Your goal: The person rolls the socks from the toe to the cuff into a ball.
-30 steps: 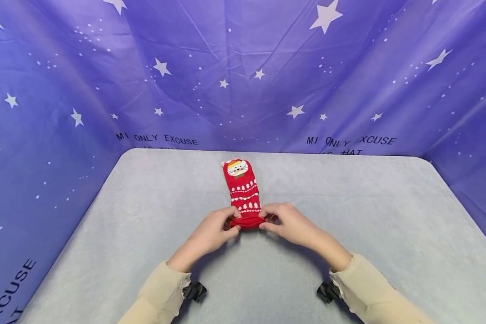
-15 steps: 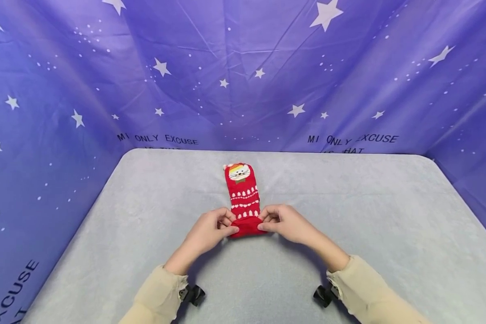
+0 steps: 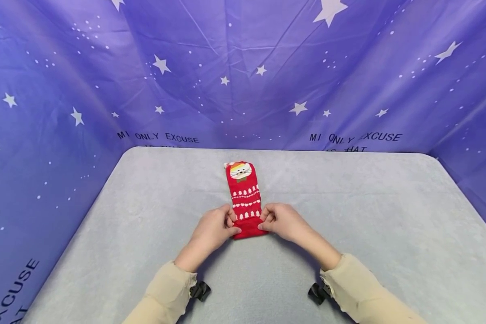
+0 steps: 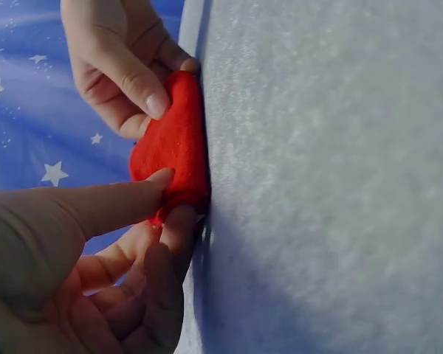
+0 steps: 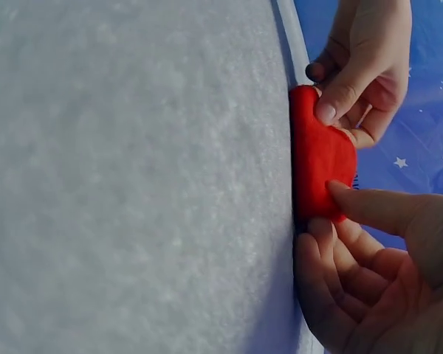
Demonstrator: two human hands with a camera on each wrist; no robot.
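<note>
A red knitted sock [image 3: 246, 193] lies lengthwise on the table, its far end bearing a white cat face under a yellow and orange cap. White trees and hearts run in bands across its middle. The near end is plain red and folded back over itself. My left hand [image 3: 212, 226] pinches the left side of this fold, thumb on top. On the right side my right hand [image 3: 285, 221] pinches it the same way. Both wrist views show the rolled red fold [image 4: 179, 144] between the two thumbs, with fingertips tucked at its ends.
The table [image 3: 360, 216] has a pale grey cloth-like top with rounded far corners. Blue-purple curtains [image 3: 243, 90] with white stars and printed lettering hang behind it and at both sides. A black wrist camera [image 3: 200, 291] sits under each beige sleeve.
The near end of the sock has gone from a loose, bunched edge to a flatter, wider red fold. Both hands have stayed at its sides, the thumbs now lying on top.
</note>
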